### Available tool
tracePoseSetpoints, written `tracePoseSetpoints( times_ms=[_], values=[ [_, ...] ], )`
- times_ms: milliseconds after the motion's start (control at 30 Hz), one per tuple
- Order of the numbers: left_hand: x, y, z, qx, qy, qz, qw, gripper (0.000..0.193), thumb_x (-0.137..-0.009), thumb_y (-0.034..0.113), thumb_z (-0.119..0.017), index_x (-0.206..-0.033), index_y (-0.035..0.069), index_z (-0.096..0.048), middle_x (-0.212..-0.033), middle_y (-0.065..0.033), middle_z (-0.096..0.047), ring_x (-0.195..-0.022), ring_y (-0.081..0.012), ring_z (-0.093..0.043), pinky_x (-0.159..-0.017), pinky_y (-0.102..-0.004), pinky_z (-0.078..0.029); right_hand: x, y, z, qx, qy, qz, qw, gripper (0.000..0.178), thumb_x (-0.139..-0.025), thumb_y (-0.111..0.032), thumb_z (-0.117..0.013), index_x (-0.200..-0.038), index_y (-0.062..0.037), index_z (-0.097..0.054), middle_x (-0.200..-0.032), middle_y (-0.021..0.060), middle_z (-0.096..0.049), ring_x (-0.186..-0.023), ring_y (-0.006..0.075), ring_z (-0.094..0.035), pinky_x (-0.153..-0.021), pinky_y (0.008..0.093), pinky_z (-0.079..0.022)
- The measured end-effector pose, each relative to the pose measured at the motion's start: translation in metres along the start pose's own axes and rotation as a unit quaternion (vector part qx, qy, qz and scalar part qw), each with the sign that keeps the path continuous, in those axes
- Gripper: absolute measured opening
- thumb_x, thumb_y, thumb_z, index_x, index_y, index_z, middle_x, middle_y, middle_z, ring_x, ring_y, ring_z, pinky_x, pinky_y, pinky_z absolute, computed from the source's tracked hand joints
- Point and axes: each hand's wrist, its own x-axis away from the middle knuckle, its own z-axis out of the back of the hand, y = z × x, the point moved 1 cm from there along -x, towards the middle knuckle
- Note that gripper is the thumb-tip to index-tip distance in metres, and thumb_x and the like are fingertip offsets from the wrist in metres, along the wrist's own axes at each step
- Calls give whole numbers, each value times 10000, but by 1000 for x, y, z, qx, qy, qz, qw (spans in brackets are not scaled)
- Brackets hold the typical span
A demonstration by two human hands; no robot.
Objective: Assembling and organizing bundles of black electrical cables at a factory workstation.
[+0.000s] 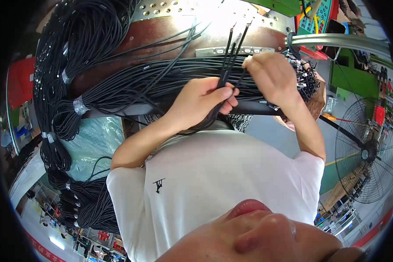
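Observation:
My left hand (207, 98) is closed around a few black cables (227, 65). Their stripped ends with thin wires point up and away from me, over the table. To the right of these, my right hand (270, 76) is in a pinch, thumb and fingertips together. One black cable (241, 77) runs from the left hand up to those fingertips; its tip is mostly hidden by them. Beneath both hands a thick bundle of black cables (170, 72) lies across the near edge of the brown table (161, 32).
Taped coils of black cable (96, 26) are heaped on the left. A light metal strip (205, 51) lies behind the bundle. Cable ends with white connectors (305, 81) fan out at right, above a brown bag (319, 98). A black fan (368, 150) stands at far right.

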Motion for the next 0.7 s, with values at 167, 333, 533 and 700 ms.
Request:
tracePoseSetpoints(
  times_ms=[167,333,533,700],
  values=[
    [57,46,25,237,34,-299,924,421,-1014,249,-406,-1257,-92,-449,-652,-26,-547,-528,-69,-468,-462,-205,-368,-6,14,-35,-70,-17,-160,984,176,-755,-20,-652,-914,-34,-578,-907,92,-637,-801,268,-620,-709,321,-496],
    [74,44,13,251,-66,-101,960,377,-1026,284,-364,-1054,-46,-543,-548,4,-477,-425,-65,-391,-403,-210,-307,-12,6,-57,-311,-83,-292,900,174,-785,58,-623,-939,-6,-576,-981,109,-656,-871,259,-646,-758,292,-508],
    [15,-19,4,121,4,-55,991,358,-1022,305,-399,-1058,2,-585,-591,2,-483,-496,-42,-391,-473,-193,-320,-15,4,-50,-221,-108,-253,936,166,-795,39,-625,-940,-25,-581,-950,111,-643,-804,278,-639,-700,326,-515],
    [12,-16,1,67,-26,-49,996,365,-1020,298,-408,-1098,-12,-582,-632,-12,-540,-534,-56,-456,-514,-204,-374,-35,17,-23,-11,-5,-78,997,144,-771,-31,-637,-902,-73,-595,-927,50,-617,-799,245,-626,-631,346,-507]
  ],
)
